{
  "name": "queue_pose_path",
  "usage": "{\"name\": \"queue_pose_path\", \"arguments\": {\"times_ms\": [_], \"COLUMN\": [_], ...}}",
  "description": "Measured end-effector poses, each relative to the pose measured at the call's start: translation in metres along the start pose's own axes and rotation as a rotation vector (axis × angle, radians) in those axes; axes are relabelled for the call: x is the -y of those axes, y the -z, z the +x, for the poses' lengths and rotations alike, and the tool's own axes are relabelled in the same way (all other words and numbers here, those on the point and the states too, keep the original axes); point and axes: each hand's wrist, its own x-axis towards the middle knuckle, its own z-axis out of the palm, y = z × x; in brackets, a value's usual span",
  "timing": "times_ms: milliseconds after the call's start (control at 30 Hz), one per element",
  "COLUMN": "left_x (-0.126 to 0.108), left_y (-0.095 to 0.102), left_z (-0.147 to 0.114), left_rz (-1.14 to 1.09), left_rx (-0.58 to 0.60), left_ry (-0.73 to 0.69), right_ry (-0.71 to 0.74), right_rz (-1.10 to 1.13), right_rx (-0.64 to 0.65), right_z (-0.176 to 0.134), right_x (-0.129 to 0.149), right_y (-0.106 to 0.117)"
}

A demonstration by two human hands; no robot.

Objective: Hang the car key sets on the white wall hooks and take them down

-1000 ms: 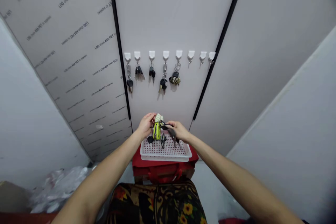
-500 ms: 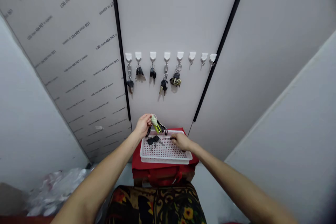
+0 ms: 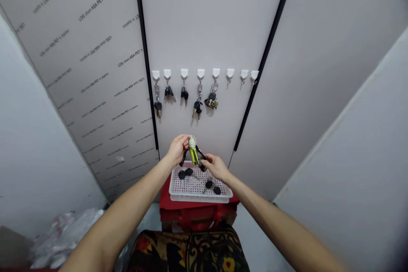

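My left hand (image 3: 179, 148) is closed on a bunch of keys (image 3: 194, 156) with a pale green and yellow fob, held up above the far side of a white plastic basket (image 3: 199, 198). My right hand (image 3: 216, 166) is closed at the right side of the same bunch, its fingers on a dark part of it. Two groups of black-headed keys lie in the basket: one pair (image 3: 185, 173) at the left, another pair (image 3: 213, 187) at the right. Exactly what the fingertips pinch is partly hidden.
A row of white hooks (image 3: 200, 73) is fixed to the wall panel, and key bunches (image 3: 197, 107) hang from the left ones. The basket rests on a red bag (image 3: 172, 212). Clear plastic bags (image 3: 68, 236) lie on the floor at left.
My right hand has left the basket's right side and come up to the bunch in my left hand. The keys at the basket's right now show. The bunch has moved slightly right.
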Motion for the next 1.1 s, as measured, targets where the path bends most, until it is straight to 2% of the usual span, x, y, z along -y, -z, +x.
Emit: {"name": "queue_pose_path", "arguments": {"times_ms": [133, 267, 400, 533, 700, 800, 867, 967, 1100], "left_x": [-0.004, -0.007, -0.01, -0.013, -0.013, -0.014, -0.015, -0.017, -0.021], "left_y": [-0.007, -0.018, -0.03, -0.046, -0.081, -0.099, -0.108, -0.121, -0.138], "left_z": [0.002, 0.008, 0.013, 0.011, 0.016, 0.023, 0.026, 0.028, 0.038], "left_rz": [0.114, 0.326, 0.419, 0.511, 0.514, 0.451, 0.411, 0.308, 0.163], "left_rx": [-0.014, -0.027, 0.021, 0.15, 0.407, 0.356, 0.293, 0.258, 0.166], "left_ry": [-0.041, -0.067, -0.065, -0.009, -0.116, -0.102, -0.12, -0.111, -0.081], "right_ry": [0.001, -0.038, -0.074, 0.004, 0.116, 0.093, 0.102, 0.144, 0.221], "right_rz": [-0.029, -0.151, -0.26, -0.355, -0.508, -0.36, -0.148, 0.128, 0.202], "right_rx": [0.04, -0.004, -0.031, -0.031, 0.103, 0.059, -0.039, -0.23, -0.38], "right_z": [0.002, 0.007, 0.016, 0.024, 0.027, 0.028, 0.029, 0.034, 0.051], "right_x": [0.025, 0.063, 0.094, 0.117, 0.143, 0.147, 0.143, 0.135, 0.133], "right_y": [0.033, 0.076, 0.111, 0.127, 0.127, 0.133, 0.139, 0.149, 0.158]}}
